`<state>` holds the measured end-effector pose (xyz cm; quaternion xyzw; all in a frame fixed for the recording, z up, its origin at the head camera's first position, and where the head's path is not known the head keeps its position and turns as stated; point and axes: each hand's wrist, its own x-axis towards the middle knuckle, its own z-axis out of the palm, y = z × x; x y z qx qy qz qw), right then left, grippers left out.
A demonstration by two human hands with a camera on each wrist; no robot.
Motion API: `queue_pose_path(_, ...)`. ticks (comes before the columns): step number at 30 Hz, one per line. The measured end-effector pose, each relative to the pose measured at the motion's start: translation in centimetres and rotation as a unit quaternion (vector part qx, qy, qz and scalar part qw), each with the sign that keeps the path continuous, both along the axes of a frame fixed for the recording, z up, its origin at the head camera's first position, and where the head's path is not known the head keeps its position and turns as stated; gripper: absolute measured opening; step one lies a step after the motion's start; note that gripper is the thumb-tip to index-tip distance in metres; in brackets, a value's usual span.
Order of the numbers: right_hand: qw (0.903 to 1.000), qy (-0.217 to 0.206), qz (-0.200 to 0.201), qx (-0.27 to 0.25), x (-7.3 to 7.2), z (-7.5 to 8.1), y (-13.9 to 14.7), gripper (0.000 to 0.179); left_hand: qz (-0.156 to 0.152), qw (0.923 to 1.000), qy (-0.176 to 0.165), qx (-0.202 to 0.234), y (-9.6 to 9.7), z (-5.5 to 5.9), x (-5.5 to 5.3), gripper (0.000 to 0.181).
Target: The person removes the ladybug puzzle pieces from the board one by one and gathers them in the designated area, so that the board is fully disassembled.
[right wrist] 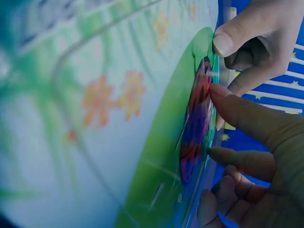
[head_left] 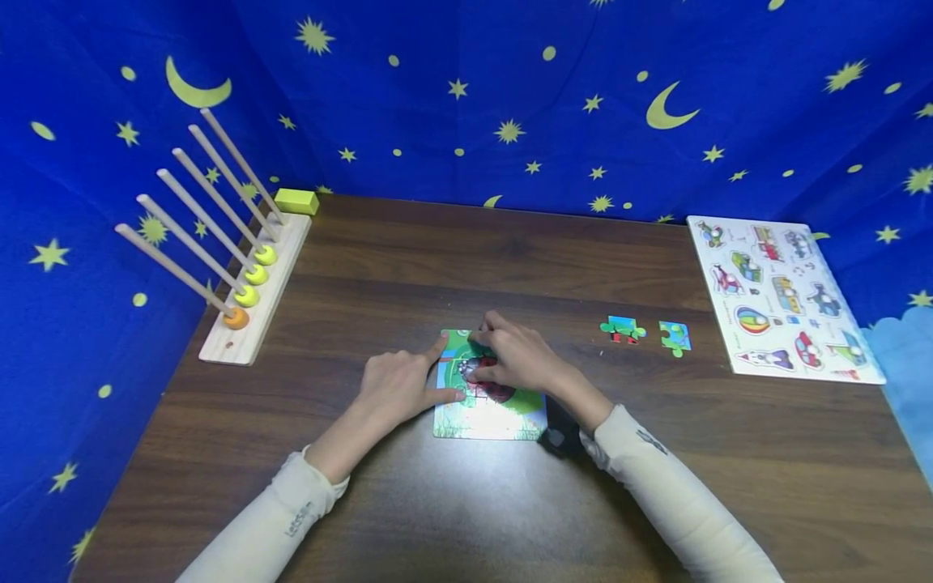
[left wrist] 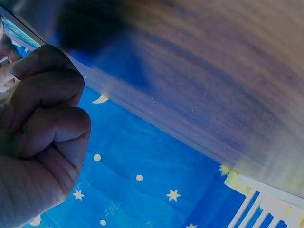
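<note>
A small jigsaw puzzle in a flat tray (head_left: 492, 425), with a ladybug picture on green, lies in front of the person. My left hand (head_left: 394, 389) rests at its left side, thumb and index finger stretched onto the border, the other fingers curled under in the left wrist view. My right hand (head_left: 521, 356) is over the upper part of the picture. In the right wrist view its thumb (right wrist: 228, 102) and index fingertip grip a puzzle piece (right wrist: 210, 126) down at the puzzle's surface; the fingers hide much of that piece.
Two loose jigsaw pieces, one blue, green and red (head_left: 623, 327) and one blue and green (head_left: 675, 336), lie to the right. Further right is a white picture board (head_left: 787, 300). A wooden peg stand (head_left: 244, 328) with beads and a yellow block (head_left: 296, 202) stand at left.
</note>
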<state>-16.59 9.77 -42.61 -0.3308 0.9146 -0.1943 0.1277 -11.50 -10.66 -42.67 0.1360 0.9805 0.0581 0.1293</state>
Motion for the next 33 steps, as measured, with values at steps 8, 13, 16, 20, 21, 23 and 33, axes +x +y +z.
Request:
queue_pose_path(8, 0.9996, -0.007, -0.023, 0.016, -0.19, 0.09, -0.48, 0.061, -0.001, 1.0000, 0.009, 0.004, 0.03, -0.25, 0.07, 0.101)
queue_pose_path(13, 0.9996, 0.005, -0.024, 0.012, 0.00, 0.23, -0.62, 0.060, -0.005, 0.9999, 0.009, 0.002, 0.01, -0.18, 0.07, 0.101)
queue_pose_path(16, 0.9995, 0.018, -0.024, 0.011, 0.14, 0.26, -0.62, 0.061, -0.008, 0.9999, 0.008, 0.001, -0.02, -0.11, 0.12, 0.102)
queue_pose_path(20, 0.9993, 0.024, -0.028, 0.010, 0.20, 0.16, -0.62, 0.060, -0.009, 0.9999, 0.005, 0.005, 0.00, -0.09, 0.19, 0.102)
queue_pose_path(21, 0.9993, 0.022, -0.029, 0.009, 0.19, 0.12, -0.63, 0.060, -0.010, 0.9999, 0.005, 0.005, 0.01, -0.09, 0.20, 0.102)
queue_pose_path(23, 0.9994, 0.016, -0.029, 0.006, 0.15, 0.05, -0.66, 0.060, -0.010, 0.9999, 0.005, 0.008, 0.03, -0.10, 0.21, 0.102)
queue_pose_path(33, 0.9995, 0.018, -0.026, -0.002, 0.02, -0.19, -0.96, 0.059, -0.011, 0.9998, 0.011, 0.008, -0.07, -0.17, 0.34, 0.102)
